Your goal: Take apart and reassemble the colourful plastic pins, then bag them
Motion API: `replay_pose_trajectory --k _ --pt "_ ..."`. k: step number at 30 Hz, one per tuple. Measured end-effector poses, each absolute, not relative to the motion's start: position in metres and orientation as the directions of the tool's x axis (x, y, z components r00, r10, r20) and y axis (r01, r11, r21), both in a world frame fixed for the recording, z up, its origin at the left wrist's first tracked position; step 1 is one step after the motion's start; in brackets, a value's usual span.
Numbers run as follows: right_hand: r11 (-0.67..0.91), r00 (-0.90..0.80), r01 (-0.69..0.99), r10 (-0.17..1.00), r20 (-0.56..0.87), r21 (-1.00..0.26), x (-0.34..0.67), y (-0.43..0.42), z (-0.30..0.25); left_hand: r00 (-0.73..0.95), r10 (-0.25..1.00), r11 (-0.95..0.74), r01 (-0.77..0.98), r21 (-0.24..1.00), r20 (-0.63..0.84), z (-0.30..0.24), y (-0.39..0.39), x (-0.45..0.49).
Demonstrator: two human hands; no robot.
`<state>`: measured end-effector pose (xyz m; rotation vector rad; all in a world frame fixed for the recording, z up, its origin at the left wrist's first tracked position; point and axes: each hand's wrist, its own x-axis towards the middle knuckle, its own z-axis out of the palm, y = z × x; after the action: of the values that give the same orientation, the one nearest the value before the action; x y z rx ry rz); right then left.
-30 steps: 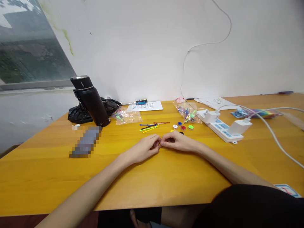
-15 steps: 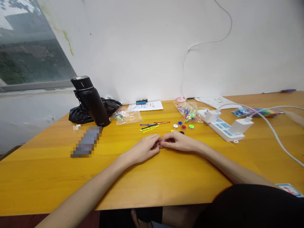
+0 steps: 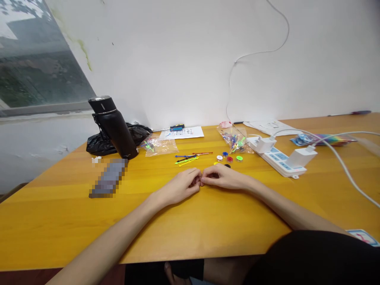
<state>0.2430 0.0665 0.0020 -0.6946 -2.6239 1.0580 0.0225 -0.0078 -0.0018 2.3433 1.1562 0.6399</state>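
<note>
My left hand (image 3: 181, 187) and my right hand (image 3: 222, 177) rest on the yellow wooden table (image 3: 74, 221), fingertips meeting in a pinch at the middle. Both have their fingers curled closed on something tiny that I cannot make out. Just beyond them lie several thin coloured sticks (image 3: 187, 158) and several small coloured discs (image 3: 229, 158). Two clear bags of coloured parts sit farther back, one bag (image 3: 158, 145) on the left and the other bag (image 3: 234, 139) on the right.
A black flask (image 3: 114, 126) stands at the left in front of a black bag (image 3: 101, 144). A blurred flat object (image 3: 109, 178) lies near it. A white power strip (image 3: 280, 160) with chargers and cables occupies the right. A screwdriver (image 3: 177, 127) and papers (image 3: 182, 133) lie by the wall.
</note>
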Motion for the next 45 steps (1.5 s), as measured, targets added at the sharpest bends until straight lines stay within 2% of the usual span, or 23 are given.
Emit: replay_pose_trajectory --k 5,8,11,14,17,19,23,27,32,35,40,45 --pt "0.657 -0.859 0.347 0.508 0.053 -0.67 0.242 0.064 0.003 0.542 0.811 -0.556 0.599 0.576 0.22 -0.003 -0.007 0.023" --pt "0.682 -0.803 0.388 0.58 0.136 -0.62 0.242 0.066 0.004 0.547 0.81 -0.551 0.585 0.595 0.212 -0.002 -0.007 0.023" --pt "0.683 -0.627 0.533 0.715 0.309 -0.5 0.246 0.073 0.007 0.557 0.814 -0.525 0.583 0.62 0.166 0.0 -0.009 0.022" --pt "0.664 -0.508 0.673 0.736 0.448 -0.326 0.254 0.083 0.007 0.551 0.82 -0.515 0.592 0.62 0.155 0.002 -0.01 0.022" --pt "0.642 -0.514 0.75 0.718 0.469 -0.161 0.26 0.089 0.005 0.545 0.822 -0.517 0.595 0.615 0.164 0.002 -0.01 0.022" --pt "0.626 -0.529 0.771 0.734 0.425 -0.121 0.263 0.091 0.002 0.543 0.824 -0.516 0.596 0.615 0.164 0.003 -0.01 0.023" --pt "0.607 -0.523 0.768 0.779 0.347 -0.206 0.262 0.091 -0.001 0.546 0.822 -0.515 0.591 0.621 0.161 0.005 -0.011 0.022" --pt "0.626 -0.489 0.716 0.766 0.417 -0.309 0.259 0.089 0.004 0.542 0.826 -0.501 0.574 0.648 0.158 0.003 -0.011 0.022" --pt "0.755 -0.547 0.471 0.655 0.521 -0.456 0.252 0.083 0.011 0.447 0.882 -0.362 0.431 0.827 0.153 -0.008 -0.005 0.022" --pt "0.798 -0.613 0.414 0.601 0.514 -0.439 0.25 0.081 0.008 0.383 0.909 -0.314 0.363 0.877 0.167 -0.013 -0.001 0.022" --pt "0.78 -0.624 0.504 0.626 0.468 -0.37 0.251 0.084 -0.002 0.417 0.897 -0.315 0.379 0.87 0.143 -0.014 0.001 0.022" --pt "0.811 -0.669 0.483 0.585 0.458 -0.329 0.25 0.083 -0.001 0.437 0.889 -0.325 0.397 0.859 0.135 -0.013 -0.001 0.023"
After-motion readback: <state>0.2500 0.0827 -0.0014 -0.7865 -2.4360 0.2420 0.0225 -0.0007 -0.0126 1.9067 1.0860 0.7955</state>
